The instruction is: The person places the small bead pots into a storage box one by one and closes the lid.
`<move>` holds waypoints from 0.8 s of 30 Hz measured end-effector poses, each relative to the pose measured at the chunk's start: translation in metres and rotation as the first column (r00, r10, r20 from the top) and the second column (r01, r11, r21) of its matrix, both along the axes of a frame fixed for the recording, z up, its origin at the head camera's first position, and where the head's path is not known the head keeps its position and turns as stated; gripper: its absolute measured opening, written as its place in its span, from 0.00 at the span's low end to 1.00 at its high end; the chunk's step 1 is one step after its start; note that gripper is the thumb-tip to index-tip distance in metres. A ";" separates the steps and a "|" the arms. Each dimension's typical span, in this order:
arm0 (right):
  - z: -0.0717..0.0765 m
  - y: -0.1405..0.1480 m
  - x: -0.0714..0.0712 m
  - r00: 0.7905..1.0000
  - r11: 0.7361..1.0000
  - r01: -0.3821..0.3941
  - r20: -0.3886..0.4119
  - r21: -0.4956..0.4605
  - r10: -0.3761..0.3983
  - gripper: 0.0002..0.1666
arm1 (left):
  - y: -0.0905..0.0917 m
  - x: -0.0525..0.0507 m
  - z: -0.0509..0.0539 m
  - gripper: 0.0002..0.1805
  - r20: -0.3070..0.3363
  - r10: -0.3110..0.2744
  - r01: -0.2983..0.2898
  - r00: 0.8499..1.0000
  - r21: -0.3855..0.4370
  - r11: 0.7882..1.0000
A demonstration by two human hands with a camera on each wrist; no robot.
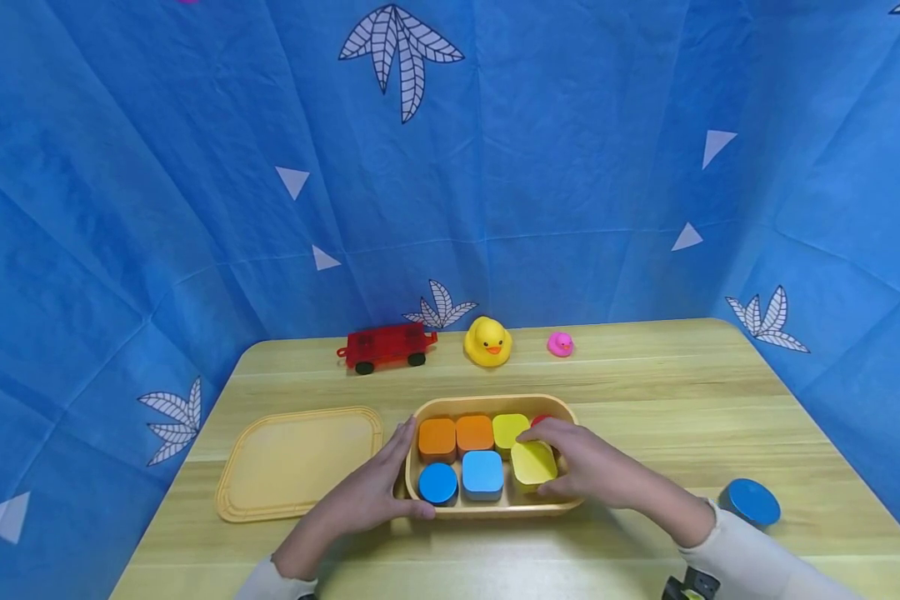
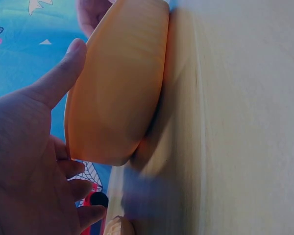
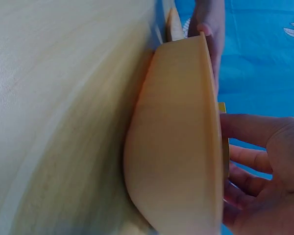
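A tan box (image 1: 495, 512) holds two orange blocks (image 1: 437, 439), a round blue block (image 1: 438, 483), a light blue block (image 1: 483, 473), a yellow block (image 1: 508, 428) and, partly hidden, a red one (image 1: 542, 419). At its left end, my left hand (image 1: 375, 492) grips the corner, thumb at the front wall. The left wrist view shows that hand (image 2: 34, 156) against the box (image 2: 120, 83). My right hand (image 1: 596, 467) pinches another yellow block (image 1: 534, 463) inside the right part. From the right wrist, the hand (image 3: 279, 176) reaches over the rim of the box (image 3: 174, 137).
Left of the box lies a flat tan lid (image 1: 300, 462). A red toy wagon (image 1: 386, 347), a yellow duck (image 1: 487, 342) and a small pink duck (image 1: 560, 344) stand along the back edge. At the right, a round blue block (image 1: 750, 502) sits on the wooden table (image 1: 720, 392).
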State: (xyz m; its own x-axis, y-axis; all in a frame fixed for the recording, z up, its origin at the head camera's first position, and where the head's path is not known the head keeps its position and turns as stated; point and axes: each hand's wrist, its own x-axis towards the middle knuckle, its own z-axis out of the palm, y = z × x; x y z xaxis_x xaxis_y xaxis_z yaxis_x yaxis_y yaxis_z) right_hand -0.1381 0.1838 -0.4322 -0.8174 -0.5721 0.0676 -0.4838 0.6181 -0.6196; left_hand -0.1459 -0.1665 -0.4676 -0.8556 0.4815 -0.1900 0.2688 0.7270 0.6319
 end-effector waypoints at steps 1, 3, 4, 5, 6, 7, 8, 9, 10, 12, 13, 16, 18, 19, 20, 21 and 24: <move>-0.002 -0.002 0.000 1.000 1.000 -0.001 0.000 0.003 0.001 0.37 | 0.000 0.000 0.000 0.67 0.000 0.000 0.000 1.000 -0.001 1.000; -0.005 -0.005 -0.001 1.000 1.000 -0.001 0.003 0.004 0.001 0.36 | 0.000 0.000 0.000 0.67 -0.001 -0.001 0.001 1.000 -0.002 1.000; -0.006 -0.006 -0.001 1.000 1.000 -0.001 0.003 0.005 0.001 0.36 | 0.000 0.000 0.000 0.67 -0.002 -0.001 0.001 1.000 -0.002 1.000; -0.007 -0.007 -0.002 1.000 1.000 0.002 0.000 0.011 -0.002 0.36 | 0.000 0.000 -0.001 0.67 -0.004 0.000 0.000 1.000 -0.003 1.000; -0.007 -0.009 -0.002 1.000 1.000 0.005 -0.001 0.015 -0.005 0.36 | 0.000 0.000 -0.001 0.67 -0.006 -0.001 0.001 1.000 -0.004 1.000; -0.008 -0.010 -0.002 1.000 1.000 0.009 -0.004 0.019 -0.009 0.36 | 0.000 0.000 -0.001 0.67 -0.007 -0.002 0.002 1.000 -0.004 1.000; -0.009 -0.011 -0.003 1.000 1.000 0.012 -0.006 0.019 -0.011 0.36 | 0.000 0.000 -0.001 0.67 -0.007 -0.003 0.003 1.000 -0.002 1.000; -0.009 -0.012 -0.003 1.000 1.000 0.015 -0.008 0.019 -0.014 0.36 | 0.000 0.000 -0.001 0.67 -0.007 -0.004 0.004 1.000 -0.001 1.000; -0.010 -0.014 -0.003 1.000 1.000 0.017 -0.012 0.020 -0.016 0.36 | 0.000 0.000 0.000 0.67 -0.007 -0.005 0.005 1.000 0.001 1.000; -0.011 -0.016 -0.003 1.000 0.999 0.023 -0.020 0.023 -0.023 0.36 | 0.000 0.000 0.000 0.67 -0.009 -0.008 0.008 1.000 0.004 1.000; -0.012 -0.017 -0.003 0.999 0.999 0.025 -0.027 0.025 -0.024 0.36 | 0.000 0.000 0.000 0.67 -0.009 -0.009 0.009 1.000 0.005 1.000; -0.015 -0.020 -0.004 0.998 0.999 0.032 -0.048 0.036 -0.031 0.36 | 0.000 0.000 0.001 0.67 -0.009 -0.010 0.010 1.000 0.005 1.000; -0.017 -0.022 -0.003 0.998 0.998 0.040 -0.060 0.041 -0.037 0.36 | 0.000 0.000 0.001 0.67 -0.006 -0.009 0.009 1.000 0.003 1.000; -0.017 -0.023 -0.003 0.997 0.998 0.043 -0.064 0.043 -0.041 0.36 | 0.000 0.001 0.001 0.67 -0.005 -0.009 0.009 1.000 0.002 1.000; -0.018 -0.024 -0.003 0.997 0.998 0.049 -0.070 0.047 -0.045 0.36 | 0.000 0.001 0.001 0.67 -0.003 -0.008 0.008 1.000 0.002 1.000; -0.019 -0.024 -0.002 0.996 0.997 0.054 -0.074 0.052 -0.050 0.36 | 0.000 0.001 0.001 0.67 -0.003 -0.008 0.008 1.000 0.001 1.000; -0.021 -0.025 -0.001 0.994 0.996 0.064 -0.089 0.067 -0.058 0.37 | 0.000 0.001 0.001 0.67 -0.001 -0.007 0.007 1.000 0.000 1.000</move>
State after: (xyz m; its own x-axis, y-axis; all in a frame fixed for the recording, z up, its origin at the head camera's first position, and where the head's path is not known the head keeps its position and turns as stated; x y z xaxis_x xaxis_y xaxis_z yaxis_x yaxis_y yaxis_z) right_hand -0.1391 0.1590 -0.4528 -0.8436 -0.5273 0.1012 -0.4940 0.6883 -0.5312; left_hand -0.1449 -0.1664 -0.4663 -0.8525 0.4874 -0.1891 0.2745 0.7252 0.6314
